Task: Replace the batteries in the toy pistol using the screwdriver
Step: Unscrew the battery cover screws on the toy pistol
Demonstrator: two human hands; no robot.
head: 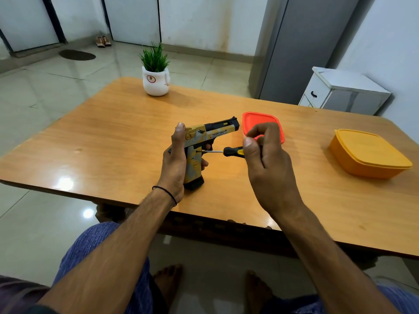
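Tabletop [102, 141] lies open leftward; red container [256, 120] blocks behind right hand [265, 162].

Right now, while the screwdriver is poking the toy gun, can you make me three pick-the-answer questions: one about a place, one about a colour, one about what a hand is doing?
1. Where does the potted plant stand? A. on a shelf B. at the table's far edge C. on a chair
2. What colour is the lidded box on the right? A. blue B. green C. yellow-orange
3. What is the right hand doing? A. holding the screwdriver against the grip of the toy pistol B. lying flat C. lifting a lid
Answers: 1 B, its pot sits by the far edge; 2 C, lid and body both show it; 3 A, it pinches the handle, the left hand grips the pistol.
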